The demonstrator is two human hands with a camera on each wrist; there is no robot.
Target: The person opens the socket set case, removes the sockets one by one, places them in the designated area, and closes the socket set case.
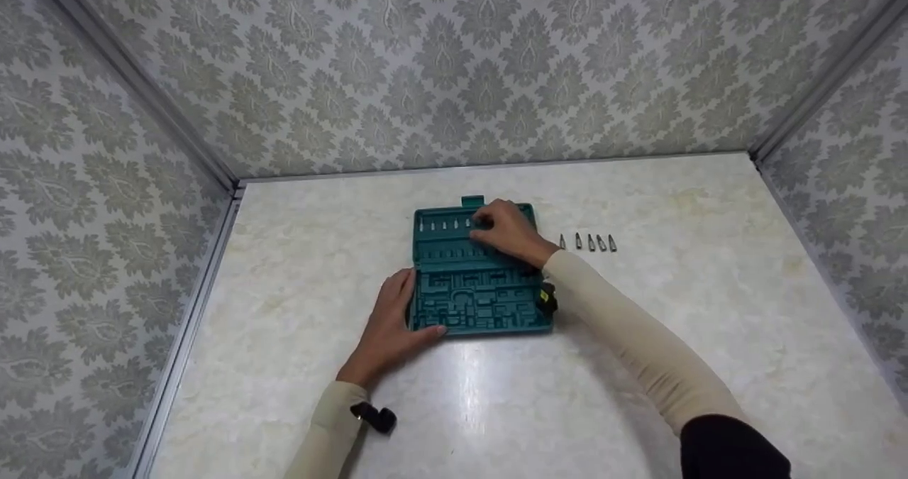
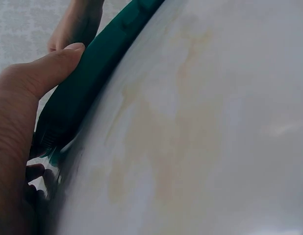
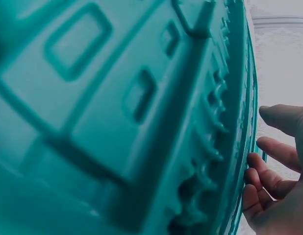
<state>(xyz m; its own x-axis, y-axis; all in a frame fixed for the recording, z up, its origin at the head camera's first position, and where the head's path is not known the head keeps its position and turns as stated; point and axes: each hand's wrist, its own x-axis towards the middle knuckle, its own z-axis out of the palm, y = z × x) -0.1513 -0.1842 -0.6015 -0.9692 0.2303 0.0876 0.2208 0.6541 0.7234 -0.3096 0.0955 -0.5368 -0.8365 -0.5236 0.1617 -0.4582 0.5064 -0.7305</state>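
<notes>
An opened green plastic bit case [image 1: 477, 331] lies on the table, its lid [image 1: 454, 236] folded back toward the wall. Several small metal screwdriver bits [image 1: 444, 226] stand in a row along the lid's upper part. My left hand [image 1: 391, 323] grips the case's near left corner, thumb [image 2: 68, 56] on the near edge and fingers along the left side. Over the lid's right half reaches my right hand [image 1: 509, 229], thumb and fingers bent at the end of the bit row. In the right wrist view its fingertips [image 3: 252, 159] show at the lid's edge; I cannot tell whether they pinch a bit.
Several loose bits [image 1: 591, 243] lie side by side on the pale marbled table [image 1: 681, 252], right of the case and beyond the right forearm. A black device with a yellow mark [image 1: 546, 299] shows by the right sleeve. Patterned walls [image 1: 482, 74] enclose the table.
</notes>
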